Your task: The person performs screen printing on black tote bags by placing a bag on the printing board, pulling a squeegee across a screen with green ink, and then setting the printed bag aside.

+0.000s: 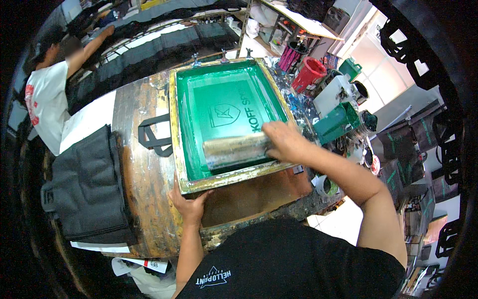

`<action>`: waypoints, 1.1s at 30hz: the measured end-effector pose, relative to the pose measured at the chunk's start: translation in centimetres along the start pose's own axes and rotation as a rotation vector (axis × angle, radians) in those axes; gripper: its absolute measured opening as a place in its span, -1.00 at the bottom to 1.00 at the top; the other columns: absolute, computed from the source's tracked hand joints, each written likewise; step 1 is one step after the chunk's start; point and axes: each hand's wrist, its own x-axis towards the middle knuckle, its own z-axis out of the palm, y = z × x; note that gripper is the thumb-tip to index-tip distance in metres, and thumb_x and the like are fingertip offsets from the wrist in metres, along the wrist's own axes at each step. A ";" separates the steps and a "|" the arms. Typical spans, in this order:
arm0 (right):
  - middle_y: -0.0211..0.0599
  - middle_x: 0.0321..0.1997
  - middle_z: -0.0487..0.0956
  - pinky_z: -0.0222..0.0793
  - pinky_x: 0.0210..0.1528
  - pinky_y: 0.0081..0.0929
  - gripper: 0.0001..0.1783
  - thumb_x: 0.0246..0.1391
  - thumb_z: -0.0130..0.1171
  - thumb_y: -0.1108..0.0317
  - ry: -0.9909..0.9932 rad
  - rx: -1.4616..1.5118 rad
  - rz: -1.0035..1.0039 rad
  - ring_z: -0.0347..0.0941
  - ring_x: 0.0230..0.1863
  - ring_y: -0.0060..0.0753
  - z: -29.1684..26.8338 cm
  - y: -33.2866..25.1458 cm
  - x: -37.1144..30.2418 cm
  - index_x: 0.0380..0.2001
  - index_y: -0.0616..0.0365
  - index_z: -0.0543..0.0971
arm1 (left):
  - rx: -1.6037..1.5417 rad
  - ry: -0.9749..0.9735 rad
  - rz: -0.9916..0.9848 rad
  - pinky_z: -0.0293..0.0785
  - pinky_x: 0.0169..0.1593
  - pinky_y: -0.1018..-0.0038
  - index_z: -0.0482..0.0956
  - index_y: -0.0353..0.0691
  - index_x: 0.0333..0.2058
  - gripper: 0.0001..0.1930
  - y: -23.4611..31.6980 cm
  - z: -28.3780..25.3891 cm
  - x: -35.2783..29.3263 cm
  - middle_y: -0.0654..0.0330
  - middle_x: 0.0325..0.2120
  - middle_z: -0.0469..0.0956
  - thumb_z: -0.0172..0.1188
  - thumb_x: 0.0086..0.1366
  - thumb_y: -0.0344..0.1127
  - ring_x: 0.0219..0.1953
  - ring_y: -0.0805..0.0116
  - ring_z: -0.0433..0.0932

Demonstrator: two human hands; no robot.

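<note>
My right hand [285, 142] is closed around the right end of a wide squeegee [236, 149] with a pale, ink-stained handle. The squeegee lies across the near part of a screen printing frame [180, 172], its blade side hidden in green ink. Green ink [199, 99] coats the mesh, where a shield emblem and lettering show darker. My left hand [189, 205] grips the near left corner of the frame from below, thumb and fingers apart along the edge. From under the frame's left side sticks the black handle of a bag [155, 134].
A stack of black bags [89, 184] lies left on the stained wooden table [147, 199]. Ink containers crowd the right side, including a red tub [309, 74] and a green jug [336, 123]. Clamps [224, 56] stand at the frame's far edge. Another person [50, 97] works at far left.
</note>
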 end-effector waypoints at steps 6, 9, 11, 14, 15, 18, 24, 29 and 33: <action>-0.24 -0.13 0.45 0.20 0.14 -0.02 -0.53 -0.01 0.27 0.42 0.237 -0.197 -0.032 0.41 0.00 -0.14 2.3 -1.9 -2.9 0.02 0.09 0.45 | -0.119 0.016 0.000 0.36 0.16 0.15 0.35 -0.39 0.38 0.24 0.1 0.0 -0.1 -0.06 0.06 0.62 0.81 -0.32 -0.14 0.02 -0.04 0.52; -0.27 -0.15 0.45 0.20 0.16 -0.02 -0.65 0.06 0.12 0.47 0.313 -0.239 -0.047 0.40 -0.02 -0.17 3.0 -1.0 -1.9 -0.03 0.09 0.48 | -0.090 0.005 -0.038 0.38 0.16 0.15 0.36 -0.42 0.37 0.23 -0.1 0.0 -0.4 -0.06 0.11 0.61 0.80 -0.31 -0.14 0.03 -0.05 0.52; -0.28 -0.15 0.45 0.20 0.17 -0.02 -0.65 0.06 0.10 0.48 0.346 -0.249 -0.053 0.41 -0.01 -0.17 3.4 0.3 -0.1 -0.03 0.08 0.49 | -0.063 0.017 -0.019 0.38 0.15 0.16 0.37 -0.42 0.37 0.23 -0.5 0.0 -0.6 -0.07 0.13 0.60 0.81 -0.32 -0.14 0.03 -0.04 0.52; -0.24 -0.07 0.48 0.18 0.22 -0.05 -0.44 -0.20 0.36 0.50 0.368 -0.257 -0.063 0.41 0.03 -0.11 3.9 2.9 3.6 -0.03 0.08 0.46 | 0.079 0.031 0.100 0.39 0.12 0.16 0.37 -0.42 0.36 0.24 -1.0 -0.2 -0.6 -0.09 0.10 0.58 0.81 -0.34 -0.11 0.01 -0.03 0.51; -0.25 -0.06 0.48 0.19 0.21 -0.05 -0.44 -0.19 0.36 0.49 0.374 -0.272 -0.059 0.41 0.04 -0.12 4.1 3.8 5.1 -0.03 0.08 0.46 | 0.087 0.030 0.111 0.39 0.11 0.16 0.38 -0.42 0.36 0.24 -1.1 -0.1 -0.6 -0.10 0.08 0.58 0.81 -0.34 -0.09 0.00 -0.04 0.50; -0.27 -0.04 0.49 0.21 0.19 -0.07 -0.44 -0.15 0.38 0.47 0.408 -0.310 -0.065 0.42 0.07 -0.13 4.7 7.1 9.7 -0.01 0.06 0.45 | 0.023 0.007 0.006 0.40 0.08 0.15 0.39 -0.43 0.35 0.26 -0.9 -0.2 -0.6 -0.10 0.00 0.58 0.81 -0.36 -0.03 -0.05 -0.06 0.48; -0.29 0.00 0.49 0.21 0.16 -0.06 -0.40 -0.07 0.30 0.48 0.454 -0.306 -0.140 0.42 0.14 -0.16 5.5 13.1 18.7 0.11 0.05 0.41 | 0.120 0.008 0.032 0.39 0.06 0.14 0.40 -0.47 0.32 0.30 -0.3 -0.5 -0.5 -0.06 -0.07 0.60 0.79 -0.40 0.10 -0.09 -0.05 0.47; -0.31 0.02 0.49 0.24 0.14 -0.11 -0.30 -0.16 0.43 0.43 0.508 -0.320 -0.200 0.43 0.16 -0.19 5.7 16.9 25.6 0.12 0.04 0.40 | 0.123 0.016 0.105 0.37 0.07 0.10 0.42 -0.46 0.29 0.27 -0.7 -0.5 -0.4 -0.03 -0.04 0.61 0.78 -0.38 0.15 -0.08 -0.03 0.47; -0.32 0.06 0.50 0.27 0.14 0.00 -0.18 -0.21 0.57 0.37 0.454 -0.320 -0.199 0.42 0.19 -0.18 4.9 18.3 29.2 0.15 0.07 0.38 | 0.077 0.007 -0.008 0.37 0.08 0.10 0.41 -0.40 0.32 0.28 -0.5 -0.2 -0.5 -0.03 0.01 0.62 0.79 -0.39 0.12 -0.05 -0.03 0.48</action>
